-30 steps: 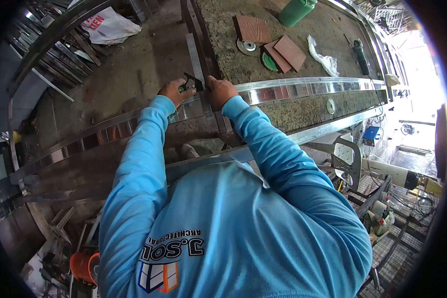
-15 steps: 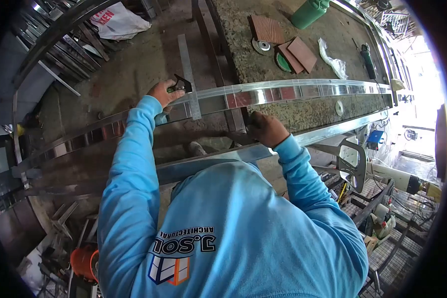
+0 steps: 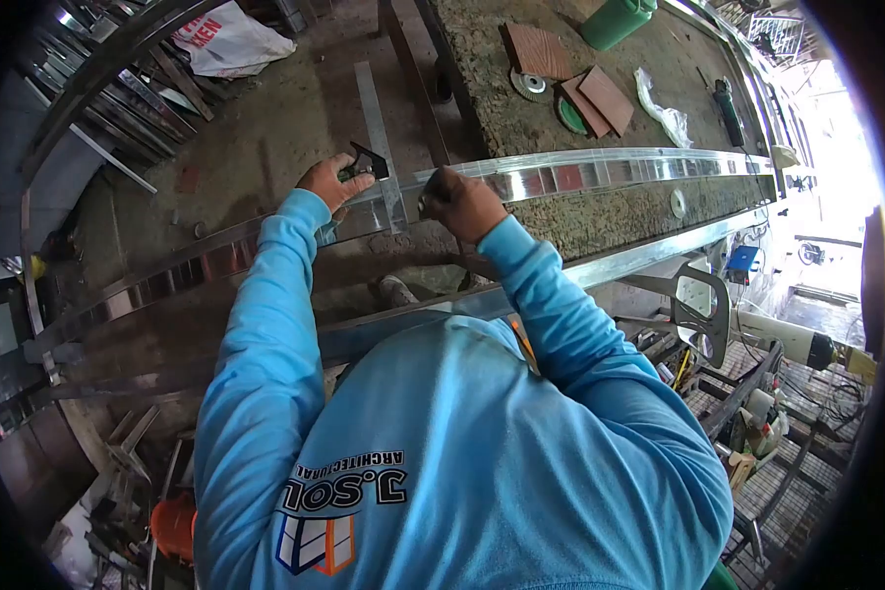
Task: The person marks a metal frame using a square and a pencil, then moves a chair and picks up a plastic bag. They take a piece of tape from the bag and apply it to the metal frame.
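Observation:
My left hand (image 3: 326, 185) grips the dark head of a combination square (image 3: 374, 108), fingers closed around it. The square's long steel blade lies crosswise over a shiny metal bar (image 3: 610, 175), with its far end sticking out beyond the bar. My right hand (image 3: 470, 206) is closed in a pinch over the bar, just right of the blade. Whatever its fingers hold, if anything, is hidden by the hand. A second metal bar (image 3: 639, 254) runs nearer to my body, roughly alongside the first.
On the rough workbench (image 3: 492, 103) lie brown tiles (image 3: 538, 51), a grinding disc (image 3: 529, 85), a green container (image 3: 618, 22), clear plastic (image 3: 662, 108) and a dark power tool (image 3: 727, 113). A chair (image 3: 700, 310) stands right. Metal lengths (image 3: 133, 108) are stacked at left.
My right hand has moved left and up along the bar, coming close to the blade. My left hand stays on the square, which has shifted slightly in view.

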`<state>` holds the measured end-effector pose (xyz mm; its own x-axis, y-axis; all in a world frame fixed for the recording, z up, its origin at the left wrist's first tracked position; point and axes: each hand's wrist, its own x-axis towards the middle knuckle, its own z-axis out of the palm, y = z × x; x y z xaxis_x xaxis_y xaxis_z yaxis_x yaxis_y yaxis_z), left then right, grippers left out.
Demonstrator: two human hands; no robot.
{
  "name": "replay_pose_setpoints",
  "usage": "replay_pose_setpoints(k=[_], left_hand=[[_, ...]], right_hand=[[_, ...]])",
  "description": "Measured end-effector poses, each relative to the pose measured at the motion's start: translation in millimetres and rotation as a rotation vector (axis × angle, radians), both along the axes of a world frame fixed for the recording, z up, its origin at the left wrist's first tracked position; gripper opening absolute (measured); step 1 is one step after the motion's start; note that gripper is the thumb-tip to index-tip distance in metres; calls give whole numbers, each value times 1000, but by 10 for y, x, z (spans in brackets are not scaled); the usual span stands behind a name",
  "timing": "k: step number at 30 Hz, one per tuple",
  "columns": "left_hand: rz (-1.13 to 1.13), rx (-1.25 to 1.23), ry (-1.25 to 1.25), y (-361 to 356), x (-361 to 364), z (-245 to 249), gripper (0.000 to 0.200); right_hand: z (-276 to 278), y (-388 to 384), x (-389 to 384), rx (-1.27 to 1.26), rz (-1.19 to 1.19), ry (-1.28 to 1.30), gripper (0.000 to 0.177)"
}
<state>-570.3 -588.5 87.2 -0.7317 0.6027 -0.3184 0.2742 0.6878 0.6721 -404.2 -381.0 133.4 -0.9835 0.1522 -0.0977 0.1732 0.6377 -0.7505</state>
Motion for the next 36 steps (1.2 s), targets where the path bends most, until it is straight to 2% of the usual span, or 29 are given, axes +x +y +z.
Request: replay_pose_setpoints(k=[8,15,17,19,21,24,25,26,29,32,36], left_hand=[[-31,-62,6,13,-24,2,81],[-36,-96,-8,30,-6,52,77],[-34,-41,18,15,27,13,75],[-27,-14,16,3,-14,-3,74],[-25,-17,-34,4,-35,-43,76],[-2,44,-90,-134,-135,-164,77],[1,43,-130,-176,-101,-41,77],[24,0,-261,-208,-109,115,76],[48,23,-148,-249,-104,25,76],[93,24,-187,-228,-61,70,77],[10,1,-147,-239,-86,68,85]], right_hand=[[-354,-119,-543,124,-40,-65,22],[-184,-245,-618,250,39,-185,24],[-127,-265,-551,298,83,-238,23],[-34,-279,-285,464,538,-410,22],[-315,-259,234,296,534,-273,22],[-34,-163,534,135,332,-230,22],[34,-148,585,115,290,-254,21],[102,-119,579,97,241,-269,20],[171,-92,524,15,176,-188,17],[72,-141,400,-24,148,-111,17],[13,-209,148,-3,96,-38,19]])
